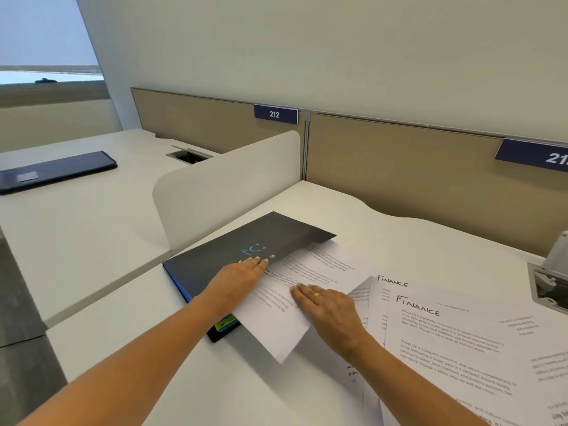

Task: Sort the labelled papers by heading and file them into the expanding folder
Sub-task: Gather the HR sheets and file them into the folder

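From the head camera, your folder (215,259) lies flat on the white desk (153,379), at its left side against the low divider (215,192). It is dark grey to black, with a small blue smile mark on the flap and a blue edge along its near left side. The flap is raised a little at the right, and coloured tabs, green and blue, show at its near corner.

A white printed sheet (285,302) sits partly under the flap and juts out toward you, its near corner hanging over the desk past the folder. Its heading cannot be read from here.

Your left hand (238,279) lies flat, fingers straight and together, across the folder's flap edge and the sheet's top; it presses and grips nothing. Your right hand (329,312), with a gold ring (316,295), also lies flat, palm down, fingertips on the sheet; it too is spread and closes around nothing.

To the right, more papers (455,339) are fanned loosely on the desk, overlapping one another. Two show a handwritten heading, "FINANCE", above printed paragraphs. Some at the far right lie turned the other way.

Behind the desk runs a tan panel (399,167) with blue number plates, one reading 212 (275,114). A second dark folder (55,170) rests on the neighbouring desk, well apart.
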The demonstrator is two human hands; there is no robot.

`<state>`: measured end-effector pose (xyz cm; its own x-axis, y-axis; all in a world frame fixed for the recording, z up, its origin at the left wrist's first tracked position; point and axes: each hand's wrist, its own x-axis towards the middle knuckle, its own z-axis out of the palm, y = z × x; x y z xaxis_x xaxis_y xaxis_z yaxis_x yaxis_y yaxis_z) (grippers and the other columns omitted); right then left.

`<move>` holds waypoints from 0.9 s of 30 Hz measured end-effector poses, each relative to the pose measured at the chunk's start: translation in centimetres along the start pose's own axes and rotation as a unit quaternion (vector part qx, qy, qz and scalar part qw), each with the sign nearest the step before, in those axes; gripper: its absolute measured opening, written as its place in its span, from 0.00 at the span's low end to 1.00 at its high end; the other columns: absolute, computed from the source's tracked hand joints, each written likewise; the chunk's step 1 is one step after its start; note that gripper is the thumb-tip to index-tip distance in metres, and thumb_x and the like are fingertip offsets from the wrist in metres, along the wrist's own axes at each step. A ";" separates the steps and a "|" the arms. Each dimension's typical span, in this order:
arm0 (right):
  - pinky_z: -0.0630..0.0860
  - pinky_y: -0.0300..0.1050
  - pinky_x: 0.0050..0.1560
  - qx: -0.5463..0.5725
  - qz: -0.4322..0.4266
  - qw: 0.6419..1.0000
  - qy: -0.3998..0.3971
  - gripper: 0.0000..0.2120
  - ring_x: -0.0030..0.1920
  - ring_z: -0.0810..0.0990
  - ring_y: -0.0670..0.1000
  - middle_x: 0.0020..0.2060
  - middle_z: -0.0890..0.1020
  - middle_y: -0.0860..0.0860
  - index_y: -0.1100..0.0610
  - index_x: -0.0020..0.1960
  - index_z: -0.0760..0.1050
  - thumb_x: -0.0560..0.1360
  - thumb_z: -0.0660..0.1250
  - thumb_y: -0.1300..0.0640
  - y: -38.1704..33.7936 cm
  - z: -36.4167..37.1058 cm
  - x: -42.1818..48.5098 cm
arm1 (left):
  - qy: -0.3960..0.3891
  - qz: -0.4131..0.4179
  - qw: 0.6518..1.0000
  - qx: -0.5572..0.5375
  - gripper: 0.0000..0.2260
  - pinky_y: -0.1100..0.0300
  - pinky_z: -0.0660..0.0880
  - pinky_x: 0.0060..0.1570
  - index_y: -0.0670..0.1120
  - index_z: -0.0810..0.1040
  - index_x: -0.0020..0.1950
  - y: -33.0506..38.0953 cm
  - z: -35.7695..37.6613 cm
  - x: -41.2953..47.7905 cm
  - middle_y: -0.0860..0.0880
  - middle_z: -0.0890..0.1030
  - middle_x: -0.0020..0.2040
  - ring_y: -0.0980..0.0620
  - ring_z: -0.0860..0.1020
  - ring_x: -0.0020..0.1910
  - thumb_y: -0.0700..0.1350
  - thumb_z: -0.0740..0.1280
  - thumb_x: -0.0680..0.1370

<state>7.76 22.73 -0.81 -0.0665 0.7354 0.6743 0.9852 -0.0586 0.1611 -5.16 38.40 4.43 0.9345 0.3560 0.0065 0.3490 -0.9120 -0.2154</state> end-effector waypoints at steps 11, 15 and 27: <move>0.79 0.43 0.51 0.064 -0.034 0.994 -0.086 0.24 0.53 0.82 0.50 0.54 0.83 0.50 0.56 0.61 0.76 0.65 0.71 0.57 -1.9 2.7 1.3 | 0.027 -0.017 0.999 -0.031 0.26 0.63 0.59 0.70 0.45 0.47 0.77 -0.1 -1.3 0.0 0.47 0.55 0.77 0.53 0.58 0.75 0.34 0.52 0.81; 0.76 0.47 0.57 0.043 -0.043 0.990 -0.128 0.24 0.56 0.82 0.50 0.56 0.82 0.51 0.56 0.61 0.76 0.65 0.68 0.62 0.8 2.3 -0.6 | 0.045 -0.020 0.997 -0.051 0.26 0.62 0.60 0.71 0.45 0.50 0.77 -0.4 -1.3 -0.1 0.48 0.57 0.77 0.53 0.60 0.74 0.33 0.51 0.80; 0.80 0.42 0.43 0.071 -0.020 0.988 -0.136 0.15 0.42 0.84 0.54 0.42 0.85 0.55 0.60 0.47 0.82 0.66 0.61 0.65 -0.2 3.5 4.0 | 0.061 -0.009 0.996 -0.070 0.24 0.64 0.60 0.71 0.46 0.51 0.77 -1.1 -1.4 -0.3 0.48 0.58 0.76 0.54 0.62 0.73 0.35 0.52 0.81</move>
<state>7.87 28.05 -0.63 -0.0802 0.8902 0.4485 0.9961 0.0555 0.0680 -5.74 39.03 5.99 0.9268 0.3525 0.1296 0.3638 -0.9283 -0.0771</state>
